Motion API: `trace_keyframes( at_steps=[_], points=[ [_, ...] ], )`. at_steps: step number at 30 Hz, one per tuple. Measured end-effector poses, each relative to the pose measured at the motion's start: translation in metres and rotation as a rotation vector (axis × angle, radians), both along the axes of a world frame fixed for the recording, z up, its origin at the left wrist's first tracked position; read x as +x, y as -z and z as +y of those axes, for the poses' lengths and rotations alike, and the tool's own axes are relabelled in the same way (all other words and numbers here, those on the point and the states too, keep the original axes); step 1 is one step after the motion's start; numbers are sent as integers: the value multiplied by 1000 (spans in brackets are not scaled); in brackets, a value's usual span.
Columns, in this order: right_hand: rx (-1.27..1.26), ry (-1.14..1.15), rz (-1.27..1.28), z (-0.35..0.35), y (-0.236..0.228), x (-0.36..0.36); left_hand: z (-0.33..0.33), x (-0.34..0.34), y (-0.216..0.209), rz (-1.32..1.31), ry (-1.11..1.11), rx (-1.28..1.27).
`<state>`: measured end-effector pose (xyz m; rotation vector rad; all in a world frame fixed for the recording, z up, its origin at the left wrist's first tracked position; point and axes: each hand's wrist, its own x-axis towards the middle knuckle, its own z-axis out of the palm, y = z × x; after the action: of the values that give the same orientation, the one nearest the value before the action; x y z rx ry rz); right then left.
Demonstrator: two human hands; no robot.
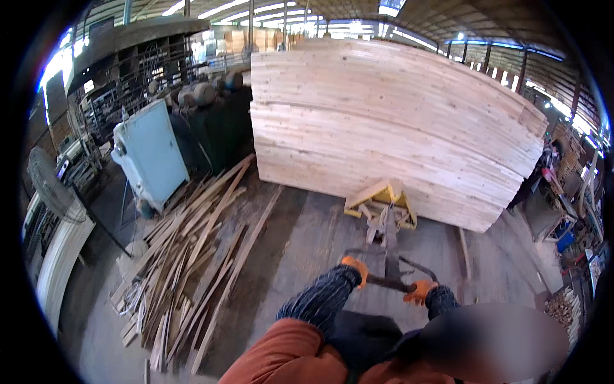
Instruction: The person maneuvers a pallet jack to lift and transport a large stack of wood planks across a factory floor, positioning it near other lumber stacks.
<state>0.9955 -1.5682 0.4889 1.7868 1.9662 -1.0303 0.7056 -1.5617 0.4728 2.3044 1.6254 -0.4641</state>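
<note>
Head view: both orange-gloved hands have their fingers wrapped around the dark loop handle (390,281) of a yellow pallet jack (382,203), the left hand (355,267) on its left side and the right hand (420,291) on its right. Ahead of the fingers, the jack meets a tall stack of pale boards (384,121). Loose wood strips (192,256) lie on the floor well to their left.

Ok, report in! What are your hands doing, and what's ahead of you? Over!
Left hand, right hand: both gripping pallet jack handle. Jack under tall board stack. Scrap wood pile lies left.
</note>
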Motion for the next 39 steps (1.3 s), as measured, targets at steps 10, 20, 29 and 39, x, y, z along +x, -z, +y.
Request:
trace_keyframes(
  at_steps=[10,20,29,39],
  points=[
    [-26,-32,-48,-129,-45,5,-109,9,-20,-7,0,-164],
    [-35,-8,-57,-242,-60,7,-234,21,-19,-40,-51,-12],
    [13,-56,-86,-315,-81,18,-313,34,-44,-83,-84,-11],
    [-16,7,20,-488,-79,9,-486,14,-43,-178,-125,-28]
  ],
)
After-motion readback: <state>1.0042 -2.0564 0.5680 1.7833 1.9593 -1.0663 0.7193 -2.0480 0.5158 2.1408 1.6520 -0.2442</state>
